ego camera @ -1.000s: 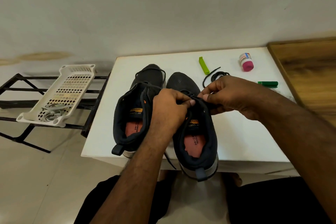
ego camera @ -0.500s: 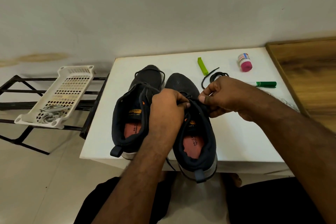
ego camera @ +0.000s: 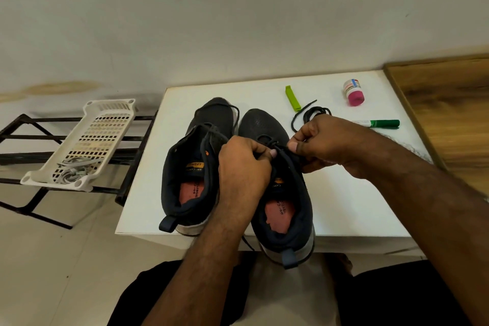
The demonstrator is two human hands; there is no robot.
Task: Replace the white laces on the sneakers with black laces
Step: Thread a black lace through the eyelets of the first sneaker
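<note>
I see both hands at frame centre over right sneaker (ego camera: 280, 193). Left hand (ego camera: 244, 164) and right hand (ego camera: 328, 145) each pinch black lace (ego camera: 275, 146), fingers curled tight, likely for tension while threading. Left sneaker (ego camera: 195, 167) touches alongside. Spare black lace (ego camera: 309, 114) coiled upper right. White laces (ego camera: 71, 169) appear parked in basket (ego camera: 105, 124), left.

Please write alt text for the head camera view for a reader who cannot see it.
Both hands, left hand and right hand, pinch a black lace over the right sneaker on a white table; the left sneaker sits beside it.
</note>
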